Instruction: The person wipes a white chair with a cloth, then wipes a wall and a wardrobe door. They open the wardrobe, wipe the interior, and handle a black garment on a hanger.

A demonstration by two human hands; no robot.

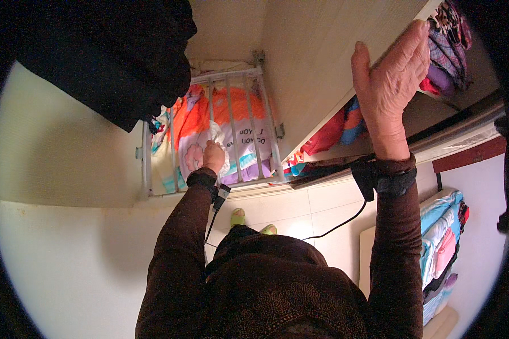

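Note:
My left hand (214, 157) is over a metal-barred rack (173, 148) inside a wardrobe, its fingers closed on a crumpled white cloth (217, 132). Below the bars are bright fabrics, among them an orange, fluffy-looking one (233, 104) and a pale lilac one (248, 136) that bears writing. At the upper right, my right hand (392, 78) lies against the edge of a light wooden panel (322, 63). Its fingers are straight and the thumb stands apart; nothing is in its grasp. The palm is hidden.
Dark garments (123, 55) hang at the upper left, over part of the rack. More clothes (445, 55) lie in the compartment beyond the panel. A pile of folded clothes (441, 241) is at the right. A black cable (343, 229) runs from my right wrist above the tiled floor (288, 212).

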